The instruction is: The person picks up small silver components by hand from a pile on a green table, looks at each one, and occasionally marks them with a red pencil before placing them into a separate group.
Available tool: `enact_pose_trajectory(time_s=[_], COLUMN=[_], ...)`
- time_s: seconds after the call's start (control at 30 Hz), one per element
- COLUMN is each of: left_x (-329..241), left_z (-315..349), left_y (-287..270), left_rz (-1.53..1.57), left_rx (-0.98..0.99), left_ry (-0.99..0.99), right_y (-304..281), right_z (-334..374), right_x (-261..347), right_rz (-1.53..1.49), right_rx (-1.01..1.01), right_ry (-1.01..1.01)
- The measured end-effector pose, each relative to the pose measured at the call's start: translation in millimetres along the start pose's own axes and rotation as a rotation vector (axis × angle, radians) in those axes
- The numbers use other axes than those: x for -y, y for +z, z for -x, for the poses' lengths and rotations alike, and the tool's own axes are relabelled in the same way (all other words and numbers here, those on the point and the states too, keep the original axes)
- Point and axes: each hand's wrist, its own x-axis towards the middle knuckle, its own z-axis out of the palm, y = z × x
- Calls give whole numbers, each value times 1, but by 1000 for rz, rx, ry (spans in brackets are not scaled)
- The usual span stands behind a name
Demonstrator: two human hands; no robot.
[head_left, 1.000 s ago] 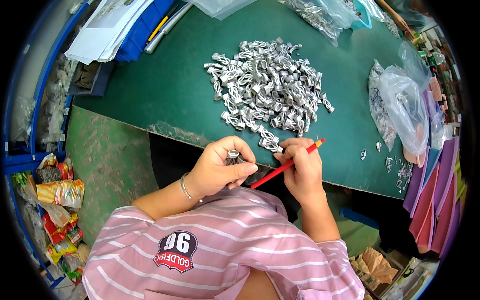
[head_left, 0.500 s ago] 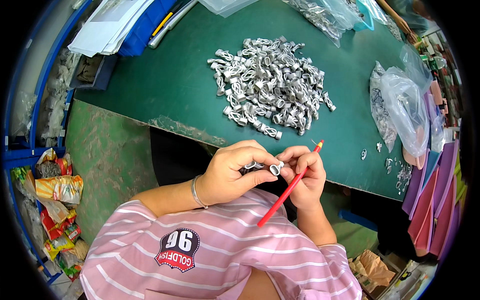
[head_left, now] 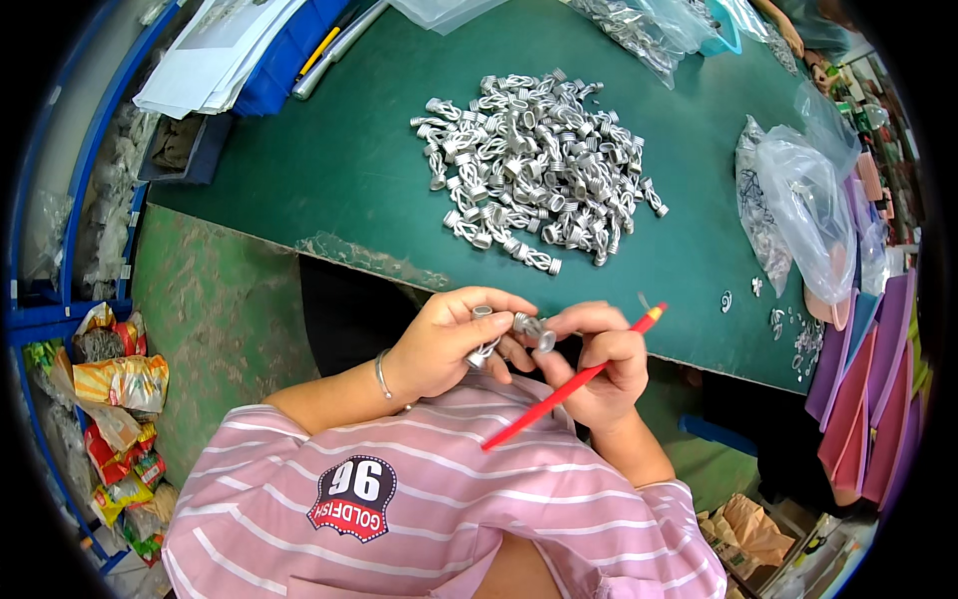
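Close in front of my body, my left hand (head_left: 437,345) is closed around a few small silver loop-shaped metal pieces (head_left: 483,351). One more silver metal piece (head_left: 544,337), with a ribbed round end, sits between my two hands, its open end towards my right fingertips. In my right hand (head_left: 611,371) a red pencil (head_left: 544,403) with a yellow band near its upper end slants across the palm, its lower end over my striped shirt. My right thumb and forefinger are at the metal piece. Beyond both hands, a heap of similar silver metal pieces (head_left: 539,165) lies on the green table (head_left: 329,180).
Clear plastic bags (head_left: 806,215) and small scraps (head_left: 803,344) lie at the table's right. Blue bin (head_left: 274,75) with papers stands far left. Blue shelving (head_left: 70,200) with packets flanks the left side; purple and pink panels (head_left: 868,379) stand on the right. Another person's arm shows far right.
My left hand has turned, uncovering the metal pieces in its palm. The piece between my hands has tilted. The red pencil's upper end has swung right and down.
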Motion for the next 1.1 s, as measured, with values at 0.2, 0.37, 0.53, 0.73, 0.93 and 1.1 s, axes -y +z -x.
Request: enact_pose_trajectory(time_s=[0.2,0.37,0.53,0.73,0.93,1.1], left_x=[6,20,44,38,-7,-12], left_z=[5,-2,-24,-21,5,-3], left_y=[-37,-46,-62,-62,-5,2], left_rz=[64,78,57,-489,-405,-472], left_rx=[166,25,-213,-60,139,118], left_ry=[-267,-288,-180,-237,113,399], right_y=[-10,-7,-8,-14,-16,-9], right_z=[-12,-27,-22,-12,-4,3], right_x=[-8,-23,-25,-13,-10,-15], right_rz=[323,544,594,-268,-535,-219], right_rx=[-27,54,56,-203,-117,-30], right_ry=[49,66,51,560,514,315])
